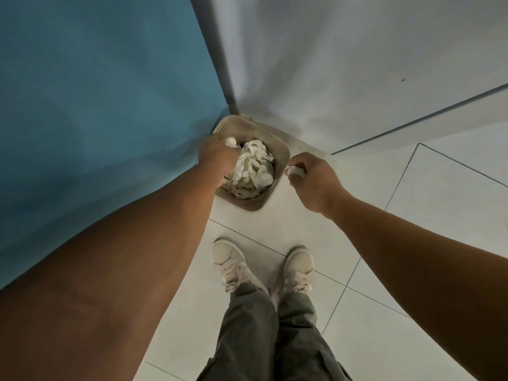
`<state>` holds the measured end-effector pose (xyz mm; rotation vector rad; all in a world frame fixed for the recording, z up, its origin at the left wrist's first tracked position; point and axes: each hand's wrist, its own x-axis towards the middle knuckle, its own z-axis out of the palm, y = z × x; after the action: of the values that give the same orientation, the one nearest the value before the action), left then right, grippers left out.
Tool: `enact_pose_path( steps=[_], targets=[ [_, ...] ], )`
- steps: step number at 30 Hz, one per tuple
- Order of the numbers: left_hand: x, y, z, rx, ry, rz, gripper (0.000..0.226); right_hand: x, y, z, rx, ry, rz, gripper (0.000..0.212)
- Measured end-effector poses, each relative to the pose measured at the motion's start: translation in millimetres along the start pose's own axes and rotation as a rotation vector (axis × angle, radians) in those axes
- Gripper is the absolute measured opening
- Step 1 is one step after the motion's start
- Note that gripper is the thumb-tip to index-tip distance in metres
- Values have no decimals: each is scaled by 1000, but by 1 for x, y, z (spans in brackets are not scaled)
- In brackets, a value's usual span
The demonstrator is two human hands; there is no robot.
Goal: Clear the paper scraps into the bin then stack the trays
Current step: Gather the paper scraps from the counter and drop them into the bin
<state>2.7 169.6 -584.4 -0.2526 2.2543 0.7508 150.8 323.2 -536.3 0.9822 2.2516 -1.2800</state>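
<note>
Head view: left hand (215,152) reaches over the bin (277,158), fingers curled around a paper scrap (230,142). Right hand (313,180), just beside the rim, pinches another scrap (296,171). Bin sits in the floor corner, heaped with crumpled paper (251,170). Shoes (231,262) stand near on tiles.

The left hand (217,155) and right hand (316,182) are bare, and so are both forearms as far up as can be seen. The trousers (253,334) are loose, dark olive-grey cloth, creased over the ankles. The left sneaker (229,264) and right sneaker (298,268) are pale beige, low-cut, with matching laces.
</note>
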Motion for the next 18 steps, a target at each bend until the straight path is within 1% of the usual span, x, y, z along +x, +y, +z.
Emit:
enact_pose_path(
  steps=[3, 6, 8, 10, 13, 15, 18],
  targets=[
    [-3, 7, 1, 28, 14, 11, 39, 9, -1, 9, -15, 1, -19, 25],
    [-14, -2, -2, 85, 46, 42, 46, 14, -7, 17, -12, -16, -11, 26],
    [-21, -13, -5, 40, 38, 51, 48, 18, -15, 22, 5, -22, -8, 30],
    [-29, -24, -8, -18, 24, 61, 44, 25, -25, 28, -6, -9, -39, 32],
    [-43, -39, -11, -41, 8, 73, 38, 37, -41, 41, -31, -13, -81, 35],
    [-49, -48, -14, -15, -1, 86, 36, 45, -45, 52, -62, -40, -82, 41],
    [-53, -58, -17, 35, -6, 116, 36, 50, -44, 61, -136, -107, -51, 57]
  ],
)
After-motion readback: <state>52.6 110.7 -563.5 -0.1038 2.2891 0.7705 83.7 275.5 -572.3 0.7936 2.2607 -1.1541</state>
